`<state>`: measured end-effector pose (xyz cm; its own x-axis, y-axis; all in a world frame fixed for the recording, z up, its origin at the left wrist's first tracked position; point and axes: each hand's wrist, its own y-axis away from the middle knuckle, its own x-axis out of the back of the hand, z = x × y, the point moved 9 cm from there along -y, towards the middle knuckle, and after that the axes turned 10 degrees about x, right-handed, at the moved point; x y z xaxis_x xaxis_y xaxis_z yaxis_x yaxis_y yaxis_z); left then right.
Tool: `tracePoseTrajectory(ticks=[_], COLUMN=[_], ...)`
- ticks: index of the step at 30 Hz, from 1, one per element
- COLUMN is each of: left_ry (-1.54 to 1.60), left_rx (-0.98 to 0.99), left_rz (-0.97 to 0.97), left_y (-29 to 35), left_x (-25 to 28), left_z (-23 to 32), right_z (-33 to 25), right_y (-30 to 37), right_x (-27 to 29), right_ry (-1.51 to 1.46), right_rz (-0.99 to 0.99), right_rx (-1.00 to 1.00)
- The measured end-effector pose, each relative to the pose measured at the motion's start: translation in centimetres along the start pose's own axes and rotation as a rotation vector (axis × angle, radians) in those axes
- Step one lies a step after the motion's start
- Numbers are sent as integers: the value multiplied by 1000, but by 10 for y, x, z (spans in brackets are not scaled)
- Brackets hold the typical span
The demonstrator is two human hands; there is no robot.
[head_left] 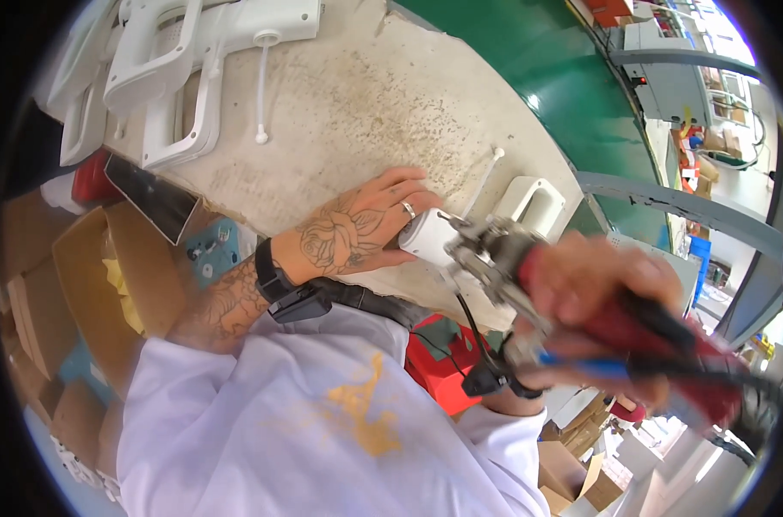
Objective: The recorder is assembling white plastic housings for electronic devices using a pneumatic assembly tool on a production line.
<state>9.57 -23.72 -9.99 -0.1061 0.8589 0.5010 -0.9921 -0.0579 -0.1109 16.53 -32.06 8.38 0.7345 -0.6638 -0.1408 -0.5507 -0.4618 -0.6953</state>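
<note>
My left hand [353, 228], with a ring and a wristband, is closed round the near end of a white plastic housing [426, 237] on the worktable [357, 112]. My right hand [598, 284] grips a red power screwdriver [693, 362] with a metal head [486, 250], blurred by motion. The metal head lies at the housing's right side; whether it touches cannot be told. Beyond it shows a white loop handle [538, 205], its join to the housing hidden by the tool. A thin white rod with a ball end [486, 177] sticks out from behind the housing.
Several white loop-handled housings [167, 69] lie at the table's far left, one with a hanging white rod [262, 95]. Cardboard boxes [107, 267] stand at left below the table edge. A red stool [439, 370] is under the near edge. A grey metal frame [676, 202] stands at right.
</note>
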Motion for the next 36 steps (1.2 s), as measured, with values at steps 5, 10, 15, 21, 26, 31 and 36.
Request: tracePoseTrajectory(ticks=[5, 10, 15, 21, 26, 31, 36], left_ry=[-116, -159, -134, -144, -162, -202, -301], left_rx=[-48, -32, -48, -50, -29, -87, -25], left_rz=[-9, -17, -12, 20, -5, 23, 93], left_y=[-2, 0, -2, 2, 1, -3, -6], left_x=[-7, -11, -10, -7, -7, -12, 12], left_z=[12, 6, 11, 8, 8, 15, 26], right_z=[-79, -63, -44, -28, -18, -15, -52], right_y=[-7, 11, 15, 21, 35, 53, 33], right_x=[-9, -18, -19, -20, -20, -3, 8], right_ry=[30, -41, -65, -17, -65, -75, -228], right_rz=[29, -62, -89, -170, -78, 133, 71], right_rx=[163, 92, 8, -64, -7, 47, 184])
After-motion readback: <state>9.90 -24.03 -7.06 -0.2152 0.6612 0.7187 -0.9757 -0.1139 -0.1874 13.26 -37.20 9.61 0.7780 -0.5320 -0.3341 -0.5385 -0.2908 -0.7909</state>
